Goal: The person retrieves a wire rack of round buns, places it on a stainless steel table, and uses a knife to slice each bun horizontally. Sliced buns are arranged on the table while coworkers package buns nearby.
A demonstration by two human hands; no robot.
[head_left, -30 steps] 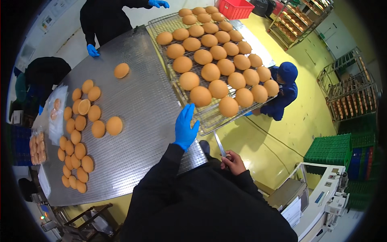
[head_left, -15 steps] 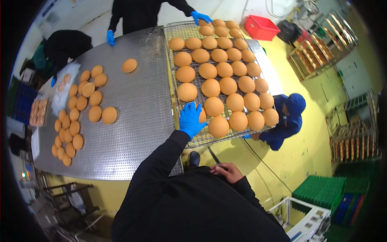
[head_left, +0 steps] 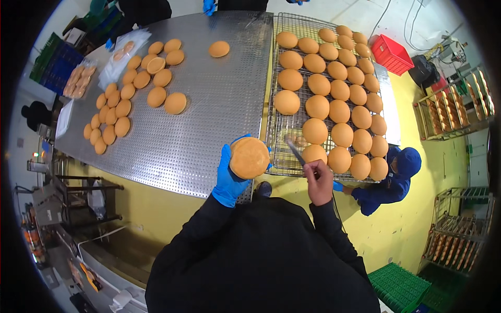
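My left hand (head_left: 227, 184), in a blue glove, holds a round bun (head_left: 250, 158) over the near edge of the steel table. The bun's paler, flat side faces up. My bare right hand (head_left: 319, 182) grips a thin knife (head_left: 295, 151), its blade pointing up and left over the near left corner of the wire rack (head_left: 282, 124). Knife and bun are apart. Rows of golden-brown buns (head_left: 317, 106) lie domed side up on the rack, beside the hands.
On the perforated steel table (head_left: 193, 141), loose buns (head_left: 122, 108) cluster at left. Plastic bags (head_left: 122, 60) and packed buns (head_left: 80, 82) lie beyond. A co-worker in blue (head_left: 399, 175) is right of the rack; others stand behind the table. A red crate (head_left: 392, 54) stands far right.
My left hand has lifted a bun from the rack's near left corner and turned it flat side up. My right hand has risen with the knife. The view has shifted, moving the table leftward-up.
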